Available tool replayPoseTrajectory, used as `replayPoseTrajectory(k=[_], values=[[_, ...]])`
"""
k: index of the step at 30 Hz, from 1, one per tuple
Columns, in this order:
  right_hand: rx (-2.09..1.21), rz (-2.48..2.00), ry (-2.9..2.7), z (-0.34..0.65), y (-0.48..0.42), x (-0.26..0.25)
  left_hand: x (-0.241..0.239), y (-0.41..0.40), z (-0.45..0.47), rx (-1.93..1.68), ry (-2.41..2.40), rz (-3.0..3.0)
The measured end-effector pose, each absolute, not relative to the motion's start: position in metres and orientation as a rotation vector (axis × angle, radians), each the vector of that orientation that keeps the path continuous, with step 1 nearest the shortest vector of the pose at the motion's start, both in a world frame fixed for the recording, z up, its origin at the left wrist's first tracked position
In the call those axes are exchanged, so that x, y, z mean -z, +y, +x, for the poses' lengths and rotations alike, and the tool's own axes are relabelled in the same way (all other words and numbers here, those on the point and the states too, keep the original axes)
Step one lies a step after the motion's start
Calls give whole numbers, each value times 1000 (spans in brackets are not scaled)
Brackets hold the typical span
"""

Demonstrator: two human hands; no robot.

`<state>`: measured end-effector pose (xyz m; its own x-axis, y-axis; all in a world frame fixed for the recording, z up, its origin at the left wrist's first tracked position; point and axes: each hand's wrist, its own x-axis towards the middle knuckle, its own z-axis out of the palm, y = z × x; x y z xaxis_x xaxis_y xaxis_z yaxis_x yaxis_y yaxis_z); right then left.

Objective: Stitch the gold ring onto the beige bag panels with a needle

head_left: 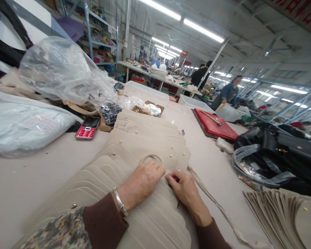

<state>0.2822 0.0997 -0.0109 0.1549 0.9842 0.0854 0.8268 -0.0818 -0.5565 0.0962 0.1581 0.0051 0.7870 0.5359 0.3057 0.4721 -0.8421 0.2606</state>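
Observation:
Beige bag panels [103, 173], leather-like and fitted with small gold studs, lie fanned in a long overlapping row in front of me. My left hand [142, 181] is above the middle of the row, fingers curled at the near edge of a thin yellowish roll of tape [152, 155], which it appears to grip. Close to its right, my right hand [185, 188] has thumb and forefinger pinched together low over the panels. Whatever sits in that pinch is too small or hidden to make out. My left fingertips are partly hidden behind the knuckles.
A red and black phone [87, 128] and plastic-wrapped bundles [28, 121] lie left. Right are a red board [214, 124] with a hammer [211, 117], black bags [272, 155], a beige strip [217, 204] and more stacked panels [277, 214]. A person [229, 91] stands beyond.

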Motion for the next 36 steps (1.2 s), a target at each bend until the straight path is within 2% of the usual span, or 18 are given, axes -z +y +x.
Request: replayPoseTrajectory(k=[3, 5, 10, 15, 29, 33, 36], values=[[-679, -1953, -1739, 286, 90, 7, -3, 160, 95, -636, 767, 2741], [-716, -1927, -1735, 287, 86, 3, -1, 160, 94, -714, 711, 2696], [-429, -1640, -1581, 280, 85, -4, 3, 161, 95, -926, 608, 2598], [-265, -1399, -1684, 268, 88, -4, 6, 160, 95, -894, 581, 2609], [-12, -1485, -1789, 260, 89, 4, -2, 156, 95, -637, 724, 2605], [-141, -1535, -1674, 255, 88, 0, -1, 155, 97, -683, 766, 2633], [-481, -1596, -1372, 254, 91, -3, -4, 152, 98, -761, 715, 2658]])
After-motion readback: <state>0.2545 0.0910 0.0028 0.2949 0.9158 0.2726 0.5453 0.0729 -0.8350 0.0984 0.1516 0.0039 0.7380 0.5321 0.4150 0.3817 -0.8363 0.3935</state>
